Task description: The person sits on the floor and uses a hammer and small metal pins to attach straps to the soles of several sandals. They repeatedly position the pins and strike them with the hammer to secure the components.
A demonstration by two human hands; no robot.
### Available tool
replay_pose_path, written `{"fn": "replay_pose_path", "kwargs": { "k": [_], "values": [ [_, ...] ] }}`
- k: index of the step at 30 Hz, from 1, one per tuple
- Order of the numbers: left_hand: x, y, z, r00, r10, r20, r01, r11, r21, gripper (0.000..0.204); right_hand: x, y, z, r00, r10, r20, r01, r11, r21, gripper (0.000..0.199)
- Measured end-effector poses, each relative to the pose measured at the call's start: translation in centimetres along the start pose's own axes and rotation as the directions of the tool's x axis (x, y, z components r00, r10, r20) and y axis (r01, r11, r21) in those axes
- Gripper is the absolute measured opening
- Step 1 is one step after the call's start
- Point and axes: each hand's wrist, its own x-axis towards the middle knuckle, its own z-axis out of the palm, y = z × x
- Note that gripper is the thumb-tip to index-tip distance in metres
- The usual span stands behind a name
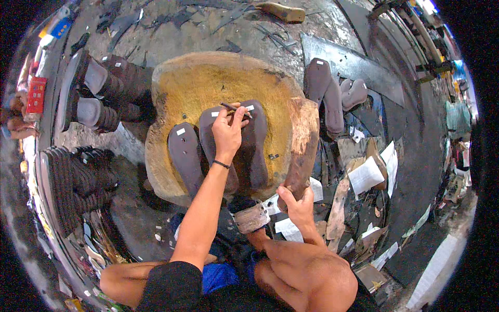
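Note:
Three dark grey shoe soles lie side by side on a round wooden block: a left sole [184, 156], a middle sole [207, 130] and a right sole [255, 148]. Each has a small white sticker near its far end. My left hand [227, 134] is over the middle sole, its fingers closed round a slim dark punch [229, 106] slanting toward the right sole's far end. My right hand [299, 204] grips the narrow near end of a heavy wooden mallet [303, 138], whose broad worn head reaches over the block's right edge.
The wooden block [208, 67] stands before my knees. Stacked dark sandals [78, 177] line the left side. More soles [318, 83] lie right of the block by a metal sheet [353, 65]. Paper scraps [365, 176] and offcuts litter the right floor. A wooden shoe last [283, 11] lies far off.

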Motion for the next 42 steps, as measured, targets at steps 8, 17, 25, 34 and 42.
{"fn": "replay_pose_path", "kwargs": {
  "k": [8,17,25,34,42],
  "values": [
    [-1.1,1.5,0.2,0.971,0.235,0.037,-0.216,0.806,0.551,0.023,0.6,-6.6,0.9,0.991,-0.087,0.103,0.094,0.994,-0.064,0.043],
    [-1.0,-0.8,-1.3,0.840,0.519,0.157,-0.482,0.583,0.655,0.020,2.2,-12.3,3.2,0.562,-0.826,-0.048,0.813,0.540,0.218,0.060],
    [-0.8,0.5,-0.4,0.842,0.433,0.322,-0.519,0.489,0.701,0.020,4.3,2.1,3.3,0.985,0.061,0.162,-0.067,0.997,0.034,0.035],
    [-8.7,7.7,-1.7,0.999,-0.037,0.003,0.032,0.912,0.408,0.024,2.6,2.4,1.9,0.924,0.185,0.336,-0.314,0.867,0.386,0.033],
    [-19.2,4.9,-6.7,0.985,-0.138,-0.102,0.136,0.990,-0.025,0.025,-0.9,4.2,3.9,0.967,0.212,0.145,-0.224,0.972,0.074,0.037]
  ]
}}
